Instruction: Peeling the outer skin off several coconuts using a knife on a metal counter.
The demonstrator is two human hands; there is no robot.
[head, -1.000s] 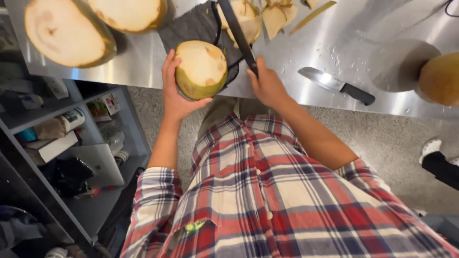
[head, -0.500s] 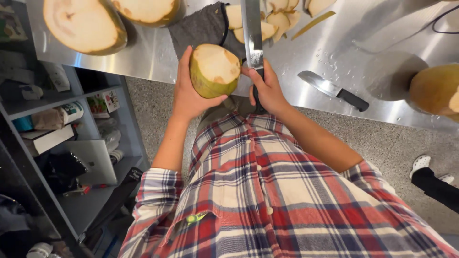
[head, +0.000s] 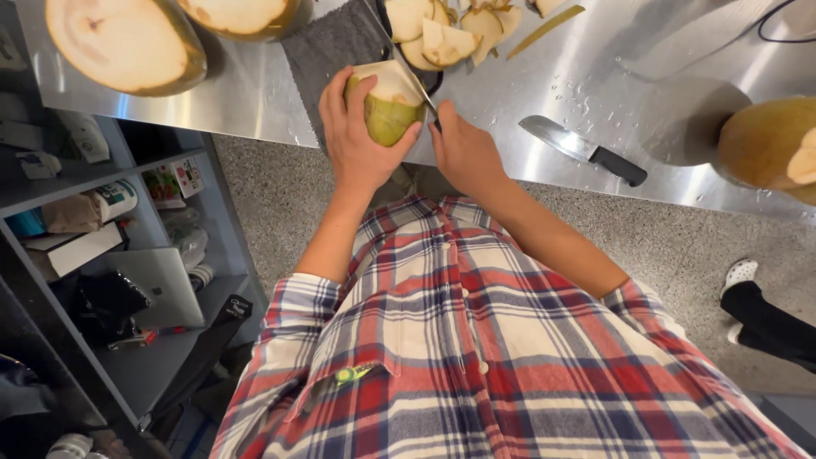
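While the left hand (head: 357, 140) wraps around a green coconut (head: 389, 106) at the near edge of the steel counter (head: 595, 93), its fingers curl over the far side of the husk and the thumb presses the near side, so the fruit is held firmly and tilted, with its pale cut face turned up and to the right. The right hand (head: 463, 153) is closed in a full grip on the handle of a large knife (head: 408, 72). The blade runs up and to the left from that hand and lies against the cut top of the coconut, touching it.

A grey cloth (head: 327, 47) lies on the counter just behind the coconut. Pale trimmed husk pieces (head: 446, 38) lie in a loose pile beyond the blade. Two larger trimmed coconuts (head: 127, 42) stand at the far left of the counter, well apart from the hands. A second knife (head: 582, 149) with a black handle lies flat to the right of the right hand, near but not touching it. Another coconut (head: 765, 144) sits at the right edge of the view. Water droplets speckle the steel around the second knife. Shelving (head: 102, 255) with assorted items stands below the counter on the left.
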